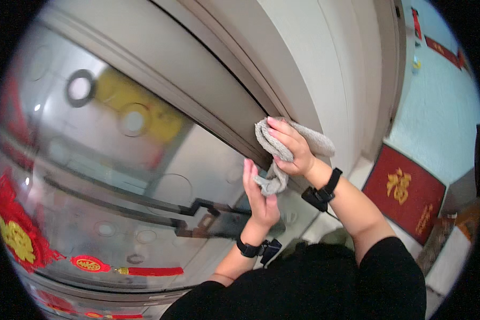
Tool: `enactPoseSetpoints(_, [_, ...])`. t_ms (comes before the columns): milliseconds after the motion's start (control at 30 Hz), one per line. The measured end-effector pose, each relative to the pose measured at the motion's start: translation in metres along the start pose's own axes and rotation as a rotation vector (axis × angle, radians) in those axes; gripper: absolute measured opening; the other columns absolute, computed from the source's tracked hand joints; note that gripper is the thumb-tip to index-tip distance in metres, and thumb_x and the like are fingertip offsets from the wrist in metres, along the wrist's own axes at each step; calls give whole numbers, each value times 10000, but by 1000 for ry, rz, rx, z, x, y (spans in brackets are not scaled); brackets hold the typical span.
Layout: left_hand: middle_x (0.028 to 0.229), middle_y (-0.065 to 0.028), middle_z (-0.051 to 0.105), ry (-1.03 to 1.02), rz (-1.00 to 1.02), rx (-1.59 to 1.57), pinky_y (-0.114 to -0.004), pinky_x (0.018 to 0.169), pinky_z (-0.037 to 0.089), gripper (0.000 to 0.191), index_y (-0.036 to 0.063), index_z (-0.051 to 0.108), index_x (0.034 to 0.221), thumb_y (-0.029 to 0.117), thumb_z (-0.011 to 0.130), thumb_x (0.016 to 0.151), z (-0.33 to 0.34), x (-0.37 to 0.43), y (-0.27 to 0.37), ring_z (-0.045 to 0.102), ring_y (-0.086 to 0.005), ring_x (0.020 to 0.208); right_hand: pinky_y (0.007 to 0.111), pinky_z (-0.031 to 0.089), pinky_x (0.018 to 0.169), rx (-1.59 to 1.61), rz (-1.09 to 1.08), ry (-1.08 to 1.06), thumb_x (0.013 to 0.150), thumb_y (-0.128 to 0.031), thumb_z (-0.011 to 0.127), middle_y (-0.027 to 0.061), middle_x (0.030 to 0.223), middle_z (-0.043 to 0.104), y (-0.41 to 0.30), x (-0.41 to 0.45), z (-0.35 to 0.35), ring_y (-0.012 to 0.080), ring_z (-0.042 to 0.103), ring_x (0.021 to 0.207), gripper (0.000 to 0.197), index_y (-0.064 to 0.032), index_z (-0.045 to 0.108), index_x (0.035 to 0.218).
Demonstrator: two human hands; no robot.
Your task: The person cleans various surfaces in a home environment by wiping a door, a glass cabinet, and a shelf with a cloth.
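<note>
My right hand (296, 154) grips a folded grey cloth (316, 138) and presses it against the brown metal edge of the door frame (244, 116). A loose end of the cloth hangs below that hand. Just left of it, my left hand (260, 202) is held up with straight fingers and the thumb apart. The cloth's hanging end lies against or just before its palm; whether they touch is unclear. Beside the left hand is the glossy door panel (216, 160), marked with rings and reflections. Each wrist wears a black strap with a small device.
Red and gold hanging ornaments (18, 236) and a red tassel (156, 271) are at the panel's lower left. Dark angular bars (200, 218) show on the panel. A cream wall (336, 80) stands right of the frame. Beyond it, a red doormat (420, 184) lies at a pale blue doorway.
</note>
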State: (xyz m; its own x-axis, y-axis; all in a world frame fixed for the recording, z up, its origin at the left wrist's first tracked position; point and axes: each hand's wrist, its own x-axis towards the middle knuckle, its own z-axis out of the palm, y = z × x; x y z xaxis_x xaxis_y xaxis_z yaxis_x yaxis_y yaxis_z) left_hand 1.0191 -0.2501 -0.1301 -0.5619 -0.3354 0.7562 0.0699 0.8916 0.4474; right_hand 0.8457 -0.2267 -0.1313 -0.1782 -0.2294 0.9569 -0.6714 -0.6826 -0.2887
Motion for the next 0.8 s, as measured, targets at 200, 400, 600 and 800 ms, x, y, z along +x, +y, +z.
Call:
enactPoseSetpoints(200, [1476, -211, 70, -196, -115, 125, -446, 1069, 187, 749, -24, 78, 1415, 188, 513, 843, 12, -27, -9, 173, -349, 1348, 426, 274, 1055, -36, 145, -15, 670, -169, 646, 176, 1381, 371, 28, -99, 7, 330, 395, 1245, 665, -49, 440, 1291])
enactPoseSetpoints(400, [1489, -210, -60, -277, -97, 360, -493, 1081, 120, 791, 30, -6, 1430, 340, 471, 881, 29, -43, -17, 19, -360, 1375, 415, 359, 984, -153, 160, 149, 702, -220, 671, 141, 1347, 374, 32, -156, 29, 332, 385, 1230, 556, -105, 525, 1226])
enactPoseSetpoints(600, [1487, -211, -59, -163, 145, 675, -503, 1092, -9, 719, -11, 23, 1422, 431, 293, 923, 51, -49, -35, -63, -362, 1373, 267, 422, 734, -406, -7, 413, 805, -101, 543, -21, 966, 528, 33, -150, 37, 139, 506, 860, 265, -136, 654, 1044])
enactPoseSetpoints(800, [1479, -228, 52, -40, 328, 894, -462, 1110, -7, 675, -72, 62, 1399, 406, 181, 937, 77, -35, -47, 2, -334, 1381, 277, 482, 745, -513, 65, 444, 761, -89, 584, 28, 987, 595, 53, -236, 36, 178, 567, 923, 211, -83, 668, 954])
